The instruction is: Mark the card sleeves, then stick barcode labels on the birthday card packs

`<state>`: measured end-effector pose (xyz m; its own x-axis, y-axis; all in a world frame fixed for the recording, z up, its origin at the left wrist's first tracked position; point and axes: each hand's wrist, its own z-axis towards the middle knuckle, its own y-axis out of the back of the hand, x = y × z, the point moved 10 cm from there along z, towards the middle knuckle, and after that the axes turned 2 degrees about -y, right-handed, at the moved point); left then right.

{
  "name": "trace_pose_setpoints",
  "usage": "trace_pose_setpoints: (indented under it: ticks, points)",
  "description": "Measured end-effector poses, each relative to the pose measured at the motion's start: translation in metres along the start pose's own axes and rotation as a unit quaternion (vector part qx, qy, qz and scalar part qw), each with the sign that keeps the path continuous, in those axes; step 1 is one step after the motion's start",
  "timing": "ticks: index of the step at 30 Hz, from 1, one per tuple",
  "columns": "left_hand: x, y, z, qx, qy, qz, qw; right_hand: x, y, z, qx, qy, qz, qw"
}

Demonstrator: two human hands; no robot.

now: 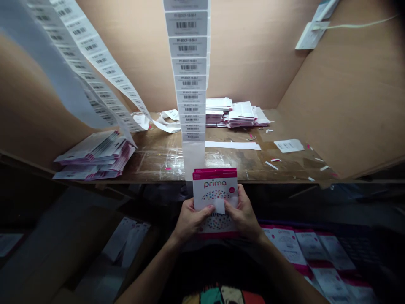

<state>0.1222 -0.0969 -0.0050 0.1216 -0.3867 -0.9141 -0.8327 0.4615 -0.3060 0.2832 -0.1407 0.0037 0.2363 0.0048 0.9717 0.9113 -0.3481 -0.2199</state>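
Note:
Both my hands grip a white and pink "prima" packet (215, 228) with coloured dots, which appears to be a small stack with a second one behind it. My left hand (191, 217) closes on its left edge, thumb across the front. On the right edge my right hand (245, 215) is wrapped, its thumb at a small white label (219, 206) on the packet's face. The left thumb lies near that label too. Fingers behind the packet are hidden. Just beyond it hangs a long strip of barcode labels (190, 84), its lower end bare backing.
More label strips (104, 71) hang at the left. On the wooden shelf (152, 162) lie packet stacks at left (98, 154) and back (240, 114), a loose label sheet (288, 145) and paper scraps. Below right sits a crate of prima packets (311, 245). Cardboard walls enclose the shelf.

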Motion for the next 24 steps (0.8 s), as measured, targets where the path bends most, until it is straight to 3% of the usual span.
trace_pose_setpoints:
  ticks: [3, 5, 7, 10, 12, 15, 20, 24]
  points:
    - [-0.035, 0.038, 0.001, -0.074, -0.045, 0.007, 0.996, 0.008, -0.014, 0.02, 0.027, 0.029, -0.015, 0.999]
    - [-0.075, 0.074, 0.005, -0.168, -0.115, -0.01, 0.979, 0.007, -0.014, 0.037, 0.011, 0.039, -0.039, 0.998]
    - [-0.112, 0.096, 0.017, -0.204, -0.179, -0.032, 0.962, -0.003, -0.014, 0.052, -0.001, 0.029, -0.098, 0.995]
    - [-0.133, 0.085, 0.06, -0.108, -0.17, -0.028, 0.979, -0.029, -0.019, 0.058, 0.007, 0.02, -0.239, 0.971]
    - [-0.127, 0.071, 0.087, -0.057, -0.142, -0.007, 0.988, -0.045, -0.018, 0.057, -0.009, 0.035, -0.315, 0.948]
    - [-0.114, 0.056, 0.112, -0.04, -0.137, -0.007, 0.99, -0.067, -0.02, 0.057, -0.01, 0.046, -0.346, 0.937]
    - [-0.12, 0.049, 0.123, -0.062, -0.145, -0.11, 0.981, -0.084, -0.052, 0.059, 0.118, 0.032, -0.155, 0.98]
    - [-0.145, 0.059, 0.128, -0.107, -0.164, -0.138, 0.971, -0.074, -0.054, 0.047, 0.123, -0.017, 0.01, 0.992]
